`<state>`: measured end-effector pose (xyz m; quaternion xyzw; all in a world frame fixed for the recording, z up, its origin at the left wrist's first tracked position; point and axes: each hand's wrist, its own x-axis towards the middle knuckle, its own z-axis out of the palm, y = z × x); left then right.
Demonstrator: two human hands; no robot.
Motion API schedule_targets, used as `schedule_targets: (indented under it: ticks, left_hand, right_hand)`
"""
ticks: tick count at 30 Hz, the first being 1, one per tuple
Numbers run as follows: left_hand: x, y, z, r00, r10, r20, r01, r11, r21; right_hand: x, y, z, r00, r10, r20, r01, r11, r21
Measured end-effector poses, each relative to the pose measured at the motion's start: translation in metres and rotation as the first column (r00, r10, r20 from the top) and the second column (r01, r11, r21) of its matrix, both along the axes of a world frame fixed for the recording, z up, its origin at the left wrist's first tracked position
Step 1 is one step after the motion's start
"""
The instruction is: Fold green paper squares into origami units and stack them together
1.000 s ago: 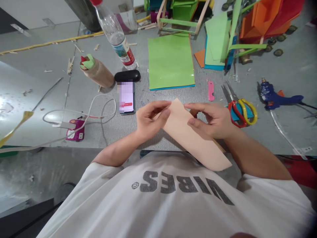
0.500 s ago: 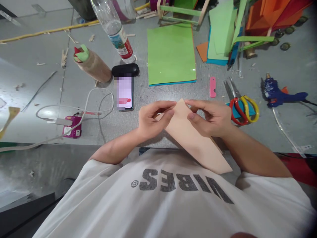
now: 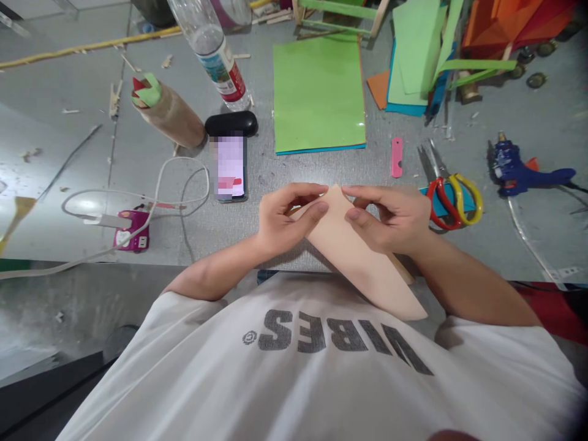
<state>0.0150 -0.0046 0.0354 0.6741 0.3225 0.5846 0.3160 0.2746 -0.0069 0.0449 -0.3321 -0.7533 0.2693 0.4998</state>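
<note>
Between my hands, over the table's front edge, is a folded sheet of beige paper [image 3: 362,263], its pointed corner up and its long flap slanting down to the right against the shirt. My left hand [image 3: 291,217] pinches the paper near the corner's left side, thumb in front and fingers behind. On the other side of the corner, my right hand [image 3: 390,217] pinches it the same way. A second layer shows behind the flap, below my right hand. Beyond the hands lies a stack of coloured paper [image 3: 319,95], green on top.
Red-and-yellow scissors [image 3: 452,199], a pink cutter [image 3: 396,157] and a blue glue gun [image 3: 528,174] lie right. Left are a phone [image 3: 231,168], black case [image 3: 232,124], bottle [image 3: 220,64], paper-topped roll [image 3: 169,116] and a cable on a purple power adapter [image 3: 133,231].
The view has shifted slightly, so the table items appear a little higher. The paper's lower end has moved slightly left. Both hands keep their pinch on the paper.
</note>
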Motion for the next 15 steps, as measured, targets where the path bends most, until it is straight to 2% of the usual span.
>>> schedule_targets:
  ticks: [8, 13, 15]
  left_hand:
    - [0.002, -0.0003, -0.0014, 1.0, 0.013, 0.023, -0.013, 1.0, -0.023]
    - [0.0024, 0.0004, -0.0024, 1.0, 0.018, 0.021, -0.018, 1.0, -0.001]
    - [0.0023, 0.0006, -0.0029, 1.0, 0.007, 0.029, -0.007, 1.0, -0.019]
  right_hand:
    - [0.0, 0.0014, 0.0016, 0.995, 0.092, -0.049, -0.091, 0.996, 0.023]
    - [0.0003, -0.0007, 0.0021, 0.996, 0.074, -0.046, -0.075, 0.997, -0.028]
    - [0.0003, -0.0005, 0.0021, 0.997, 0.071, -0.03, -0.071, 0.997, -0.01]
